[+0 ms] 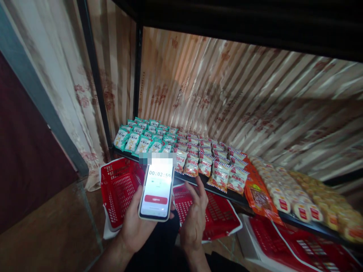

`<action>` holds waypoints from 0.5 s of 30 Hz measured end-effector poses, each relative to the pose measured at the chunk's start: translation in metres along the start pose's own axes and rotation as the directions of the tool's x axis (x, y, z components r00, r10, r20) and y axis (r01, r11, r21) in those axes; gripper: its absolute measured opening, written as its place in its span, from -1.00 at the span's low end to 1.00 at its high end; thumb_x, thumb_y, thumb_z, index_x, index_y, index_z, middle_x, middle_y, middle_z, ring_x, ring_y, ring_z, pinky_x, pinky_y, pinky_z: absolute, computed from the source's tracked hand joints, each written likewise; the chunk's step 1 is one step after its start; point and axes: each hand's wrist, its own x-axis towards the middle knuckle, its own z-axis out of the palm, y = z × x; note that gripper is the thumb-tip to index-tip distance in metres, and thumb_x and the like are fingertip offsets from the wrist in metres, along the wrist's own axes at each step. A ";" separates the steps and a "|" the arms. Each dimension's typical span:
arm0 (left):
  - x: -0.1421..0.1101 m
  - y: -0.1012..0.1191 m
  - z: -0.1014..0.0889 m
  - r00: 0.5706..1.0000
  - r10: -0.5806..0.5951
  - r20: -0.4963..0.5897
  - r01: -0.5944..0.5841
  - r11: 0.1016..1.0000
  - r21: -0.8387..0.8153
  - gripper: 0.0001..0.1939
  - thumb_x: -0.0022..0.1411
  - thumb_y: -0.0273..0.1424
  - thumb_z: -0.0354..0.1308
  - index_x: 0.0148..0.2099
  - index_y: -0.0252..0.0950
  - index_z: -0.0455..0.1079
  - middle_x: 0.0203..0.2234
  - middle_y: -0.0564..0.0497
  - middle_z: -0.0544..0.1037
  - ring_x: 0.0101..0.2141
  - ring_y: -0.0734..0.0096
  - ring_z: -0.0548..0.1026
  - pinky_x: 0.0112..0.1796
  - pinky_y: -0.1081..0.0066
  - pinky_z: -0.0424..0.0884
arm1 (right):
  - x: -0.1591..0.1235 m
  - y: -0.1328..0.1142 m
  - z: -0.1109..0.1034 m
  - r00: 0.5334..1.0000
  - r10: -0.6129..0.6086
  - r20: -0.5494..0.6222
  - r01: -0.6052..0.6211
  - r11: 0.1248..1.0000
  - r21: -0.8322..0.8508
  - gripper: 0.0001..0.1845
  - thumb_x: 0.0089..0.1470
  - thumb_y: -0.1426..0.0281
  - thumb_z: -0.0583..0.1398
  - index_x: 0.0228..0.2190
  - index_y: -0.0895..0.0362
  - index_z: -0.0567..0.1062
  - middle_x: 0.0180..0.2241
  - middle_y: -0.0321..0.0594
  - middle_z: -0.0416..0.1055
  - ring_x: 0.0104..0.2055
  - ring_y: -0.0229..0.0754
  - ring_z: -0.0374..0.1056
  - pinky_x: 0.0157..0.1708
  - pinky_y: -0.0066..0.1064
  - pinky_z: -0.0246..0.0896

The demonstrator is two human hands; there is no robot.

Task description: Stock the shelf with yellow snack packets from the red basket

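My left hand (138, 223) is closed around a smartphone (156, 189), held upright with its bright screen facing me. The screen reads 00:02:59 above a red button. To the right of the phone and apart from it, my right hand (194, 211) holds nothing, its fingers apart and pointing up toward the shelf. Beyond my hands, green-and-white snack packets (145, 144) stand in rows at the left of the black shelf (184, 177). Red-and-white snack packets (219, 174) are lined up to their right.
An orange bag (259, 192) lies beside rows of round packaged cakes (300, 209) on the right. Red plastic baskets (121, 185) sit below the shelf, another basket (221, 215) behind my right hand. A striped curtain (193, 87) hangs behind; a black post (95, 68) stands left.
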 end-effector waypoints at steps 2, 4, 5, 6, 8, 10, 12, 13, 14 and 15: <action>0.000 0.000 0.000 1.000 0.000 0.026 0.000 1.000 -0.009 -0.50 0.30 -0.11 -0.13 -0.01 -0.33 0.45 -0.27 -0.17 0.59 -0.25 0.16 0.53 -0.21 0.21 0.38 | -0.001 -0.001 0.000 1.000 -0.007 0.006 0.007 1.000 0.000 -0.48 0.24 0.09 -0.18 0.02 0.04 0.34 0.26 -0.13 -0.05 0.26 0.05 -0.07 0.13 0.08 -0.10; 0.000 0.001 -0.001 0.999 -0.005 0.035 0.006 1.000 -0.017 -0.51 0.30 -0.11 -0.12 -0.01 -0.32 0.44 -0.26 -0.16 0.59 -0.27 0.17 0.54 -0.23 0.23 0.39 | -0.001 -0.001 0.001 1.000 -0.023 0.004 0.023 1.000 -0.013 -0.47 0.24 0.09 -0.19 0.01 0.04 0.34 0.26 -0.13 -0.05 0.27 0.05 -0.07 0.14 0.08 -0.11; 0.001 0.001 -0.001 0.999 -0.008 0.032 0.009 1.000 -0.019 -0.51 0.30 -0.11 -0.12 -0.01 -0.32 0.44 -0.25 -0.16 0.59 -0.27 0.17 0.54 -0.24 0.24 0.39 | -0.001 -0.002 0.001 0.999 -0.035 0.002 0.035 0.999 -0.024 -0.47 0.24 0.09 -0.19 0.01 0.05 0.34 0.26 -0.13 -0.04 0.27 0.05 -0.08 0.15 0.07 -0.12; 0.001 0.001 -0.002 1.000 -0.009 0.029 0.010 1.000 -0.021 -0.52 0.29 -0.10 -0.11 -0.01 -0.32 0.44 -0.25 -0.16 0.59 -0.28 0.18 0.54 -0.25 0.24 0.39 | -0.001 -0.003 0.000 0.999 -0.045 0.003 0.045 0.998 -0.036 -0.47 0.24 0.09 -0.20 0.01 0.04 0.34 0.25 -0.13 -0.04 0.27 0.05 -0.07 0.15 0.07 -0.13; 0.002 0.001 -0.003 1.000 -0.011 0.027 0.011 1.000 -0.020 -0.52 0.28 -0.10 -0.09 -0.01 -0.31 0.44 -0.25 -0.15 0.59 -0.28 0.17 0.54 -0.25 0.24 0.39 | 0.000 -0.004 0.000 0.998 -0.064 0.005 0.064 0.997 -0.050 -0.47 0.25 0.10 -0.21 0.02 0.03 0.34 0.26 -0.14 -0.04 0.27 0.04 -0.07 0.14 0.07 -0.13; 0.003 0.000 -0.005 1.000 -0.007 0.026 0.007 1.000 -0.016 -0.52 0.27 -0.09 -0.07 0.01 -0.30 0.43 -0.23 -0.15 0.59 -0.28 0.14 0.54 -0.25 0.22 0.40 | 0.000 -0.006 -0.001 0.997 -0.077 0.006 0.077 0.996 -0.052 -0.49 0.25 0.11 -0.21 0.02 0.01 0.33 0.26 -0.17 -0.05 0.27 0.03 -0.08 0.14 0.06 -0.12; 0.004 0.000 -0.007 1.000 -0.008 0.020 0.008 1.000 -0.013 -0.52 0.27 -0.09 -0.06 0.02 -0.29 0.42 -0.21 -0.15 0.58 -0.27 0.10 0.54 -0.25 0.19 0.40 | -0.001 -0.006 -0.002 0.997 -0.080 0.001 0.080 0.995 -0.052 -0.50 0.26 0.12 -0.21 0.03 -0.01 0.33 0.26 -0.19 -0.05 0.27 0.02 -0.08 0.14 0.04 -0.11; 0.005 -0.001 -0.007 1.000 -0.013 0.016 0.014 1.000 -0.012 -0.52 0.27 -0.09 -0.07 0.03 -0.29 0.42 -0.20 -0.16 0.58 -0.26 0.09 0.54 -0.24 0.18 0.40 | -0.002 -0.006 -0.002 0.997 -0.079 0.001 0.078 0.995 -0.055 -0.51 0.26 0.12 -0.20 0.03 -0.02 0.33 0.26 -0.20 -0.05 0.27 0.01 -0.07 0.13 0.03 -0.10; 0.006 -0.002 -0.007 1.000 -0.021 0.017 0.021 1.000 -0.013 -0.52 0.27 -0.09 -0.07 0.03 -0.30 0.42 -0.20 -0.16 0.58 -0.26 0.09 0.54 -0.23 0.16 0.40 | -0.003 -0.005 -0.003 0.997 -0.074 -0.001 0.074 0.995 -0.061 -0.51 0.26 0.13 -0.20 0.03 -0.03 0.33 0.26 -0.21 -0.05 0.26 0.01 -0.07 0.13 0.03 -0.09; 0.007 -0.003 -0.006 0.999 -0.030 0.022 0.031 0.999 -0.016 -0.51 0.27 -0.09 -0.07 0.03 -0.30 0.42 -0.19 -0.16 0.58 -0.25 0.09 0.54 -0.21 0.16 0.39 | -0.004 -0.003 -0.003 0.998 -0.069 -0.001 0.069 0.995 -0.070 -0.52 0.26 0.13 -0.20 0.03 -0.04 0.33 0.26 -0.22 -0.05 0.26 0.01 -0.07 0.12 0.02 -0.09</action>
